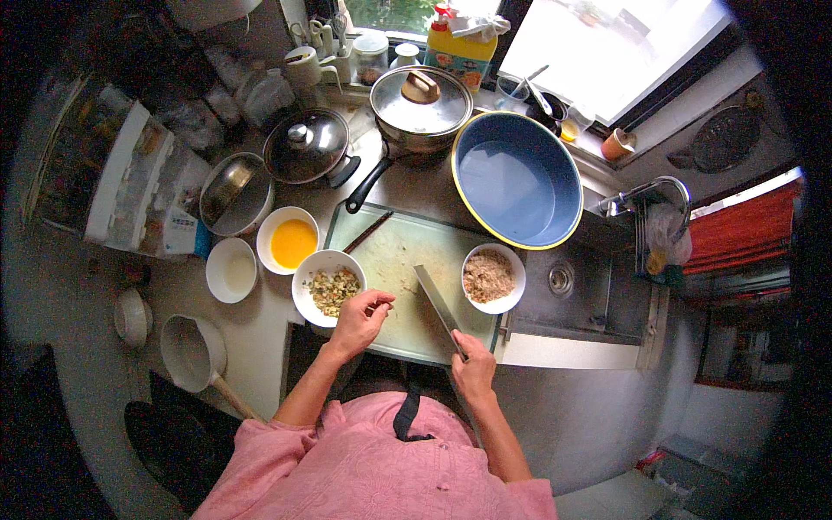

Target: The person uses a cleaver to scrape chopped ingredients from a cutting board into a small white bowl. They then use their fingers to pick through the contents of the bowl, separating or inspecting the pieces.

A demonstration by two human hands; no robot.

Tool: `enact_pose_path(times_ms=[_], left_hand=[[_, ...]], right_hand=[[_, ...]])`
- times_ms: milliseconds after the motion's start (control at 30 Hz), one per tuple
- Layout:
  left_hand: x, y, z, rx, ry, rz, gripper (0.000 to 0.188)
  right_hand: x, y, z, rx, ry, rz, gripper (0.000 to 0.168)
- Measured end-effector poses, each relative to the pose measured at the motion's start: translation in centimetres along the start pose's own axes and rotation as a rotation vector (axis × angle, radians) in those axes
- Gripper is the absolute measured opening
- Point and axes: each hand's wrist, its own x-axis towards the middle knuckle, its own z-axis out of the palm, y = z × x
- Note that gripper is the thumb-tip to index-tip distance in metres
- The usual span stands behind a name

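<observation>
My right hand (474, 368) grips the handle of a kitchen knife (437, 301), its broad blade seen nearly edge-on above a glass cutting board (422, 250). Small food scraps and smears mark the board. My left hand (361, 321) is at the near right rim of a white bowl (313, 268) of chopped mixed food (333, 288). Its fingertips are drawn together, and whether they pinch anything is too small to tell. Right of the blade, a second white bowl (520, 286) contains crumbly brownish minced food (487, 276). Dark chopsticks (368, 232) lie across the board's far left part.
Left of the board stand a bowl of beaten egg (294, 244) and a bowl of pale liquid (233, 272). Behind are a lidded frying pan (307, 146), a lidded pot (421, 110) and a large blue basin (517, 179). A sink (585, 286) is at right; a long-handled saucepan (193, 354), near left.
</observation>
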Motion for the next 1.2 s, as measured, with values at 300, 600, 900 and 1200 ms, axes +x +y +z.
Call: enact_pose_path(times_ms=[300, 600, 900, 1200], left_hand=[[-0.4, -0.6, -1.0, -0.022, 0.038, 0.037, 0.017], [-1.3, -1.4, -1.7, -0.009, 0.077, 0.034, 0.017], [-0.8, -0.6, -2.4, -0.055, 0.093, 0.026, 0.016], [-0.5, 0.1, -2.7, -0.029, 0.085, 0.05, 0.016]], right_hand=[[2.0, -1.2, 2.0, 0.078, -0.04, -0.053, 0.039], [5.0, -2.2, 2.5, 0.013, -0.032, -0.044, 0.04], [4.0, -1.2, 0.9, 0.01, -0.186, -0.164, 0.041], [4.3, -2.1, 0.2, 0.085, -0.145, -0.127, 0.036]])
